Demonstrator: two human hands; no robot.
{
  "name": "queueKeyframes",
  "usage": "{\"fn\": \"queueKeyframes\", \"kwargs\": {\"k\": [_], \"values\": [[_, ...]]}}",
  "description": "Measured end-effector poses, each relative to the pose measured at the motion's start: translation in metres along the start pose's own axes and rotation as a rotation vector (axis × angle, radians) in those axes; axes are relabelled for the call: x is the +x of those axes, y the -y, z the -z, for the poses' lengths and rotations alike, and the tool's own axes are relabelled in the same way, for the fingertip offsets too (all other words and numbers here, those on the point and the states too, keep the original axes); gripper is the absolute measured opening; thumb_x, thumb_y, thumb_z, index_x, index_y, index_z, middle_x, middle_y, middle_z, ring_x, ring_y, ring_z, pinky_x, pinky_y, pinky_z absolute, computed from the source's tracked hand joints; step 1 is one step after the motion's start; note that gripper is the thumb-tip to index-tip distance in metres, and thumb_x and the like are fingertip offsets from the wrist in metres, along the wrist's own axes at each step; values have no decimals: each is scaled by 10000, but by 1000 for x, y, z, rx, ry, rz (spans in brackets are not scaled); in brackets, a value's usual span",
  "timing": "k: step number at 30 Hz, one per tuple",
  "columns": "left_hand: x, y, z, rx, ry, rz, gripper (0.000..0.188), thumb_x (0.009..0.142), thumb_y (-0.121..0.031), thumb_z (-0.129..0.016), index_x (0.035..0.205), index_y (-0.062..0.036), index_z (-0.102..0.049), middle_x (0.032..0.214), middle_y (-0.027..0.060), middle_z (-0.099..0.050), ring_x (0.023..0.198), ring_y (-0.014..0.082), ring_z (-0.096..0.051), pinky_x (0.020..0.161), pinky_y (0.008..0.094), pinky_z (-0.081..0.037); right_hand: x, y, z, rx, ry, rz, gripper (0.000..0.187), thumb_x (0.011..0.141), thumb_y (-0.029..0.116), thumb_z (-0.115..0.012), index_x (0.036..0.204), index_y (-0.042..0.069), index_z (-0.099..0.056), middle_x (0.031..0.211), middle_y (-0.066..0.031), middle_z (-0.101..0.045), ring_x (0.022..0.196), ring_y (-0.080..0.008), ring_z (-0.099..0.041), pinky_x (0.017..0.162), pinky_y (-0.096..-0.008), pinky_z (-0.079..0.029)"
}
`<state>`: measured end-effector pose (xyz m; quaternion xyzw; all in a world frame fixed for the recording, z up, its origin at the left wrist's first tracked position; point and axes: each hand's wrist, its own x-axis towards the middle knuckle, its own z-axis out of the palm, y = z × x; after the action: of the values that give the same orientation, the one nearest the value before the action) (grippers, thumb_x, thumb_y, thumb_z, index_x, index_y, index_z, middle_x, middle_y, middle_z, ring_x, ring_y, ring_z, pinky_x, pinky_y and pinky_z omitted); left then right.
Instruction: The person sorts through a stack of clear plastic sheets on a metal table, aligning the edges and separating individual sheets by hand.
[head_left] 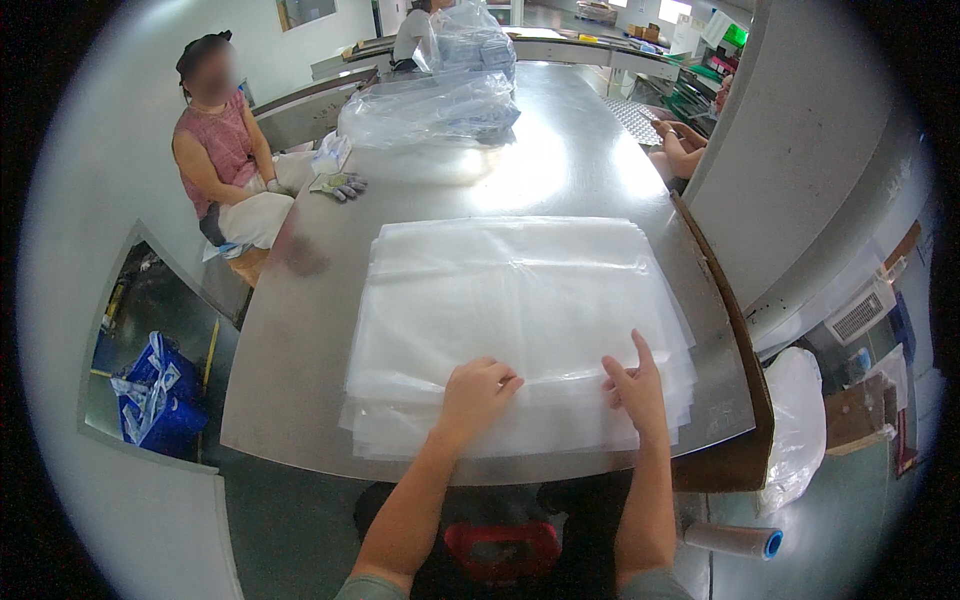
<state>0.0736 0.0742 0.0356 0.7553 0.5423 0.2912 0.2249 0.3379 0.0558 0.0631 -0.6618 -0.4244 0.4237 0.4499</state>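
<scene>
A broad stack of clear plastic sheets or bags point(510, 300) lies on the metal table point(290, 370) in front of me, its layers slightly uneven at the near edge. On the near left part of the stack rests my left hand point(480, 393), fingers curled together next to a crease in the plastic; whatever they pinch is hidden. My right hand point(637, 387) is over the near right part, index finger stretched forward, thumb apart and the other fingers loosely bent. Nothing shows in its grasp.
Bundles in clear plastic point(435, 108) sit at the table's far end, with a grey glove point(340, 186) at its left edge. A person point(222, 150) sits at left; another person's hands point(680, 140) show at right. A cardboard edge point(735, 330) lines the table's right side.
</scene>
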Motion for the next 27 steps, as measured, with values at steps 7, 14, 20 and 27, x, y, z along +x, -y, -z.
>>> {"fn": "queueKeyframes", "kwargs": {"k": [7,14,20,27], "values": [[1,-4,0,-18,-2,-43,218,903,-273,-704,887,-62,-754,852,109,-687,827,308,-659,798,441,-498,2,-29,-30,-84,259,93,483,937,243,-738,1318,-30,-621,841,-133,-729,626,-122,-644,551,-269,-509],[0,-5,0,-7,34,-103,216,900,-268,-714,898,-55,-749,891,123,-690,874,331,-658,812,452,-498,-12,-23,-60,-61,385,121,417,964,228,-702,1279,-37,-637,934,-140,-747,723,-147,-693,628,-290,-561],[1,-14,0,-30,-34,-160,192,902,-243,-709,931,-59,-751,896,127,-694,886,342,-660,826,457,-497,-16,-22,-78,98,354,76,341,973,208,-689,1204,-42,-674,935,-108,-752,721,-134,-685,617,-269,-556],[-1,5,-6,91,-89,-128,168,903,-214,-701,949,-62,-756,900,127,-702,888,332,-667,782,450,-508,-19,-16,-78,156,234,74,250,965,171,-681,1099,-36,-721,905,-71,-756,722,-116,-676,628,-256,-554]]}}
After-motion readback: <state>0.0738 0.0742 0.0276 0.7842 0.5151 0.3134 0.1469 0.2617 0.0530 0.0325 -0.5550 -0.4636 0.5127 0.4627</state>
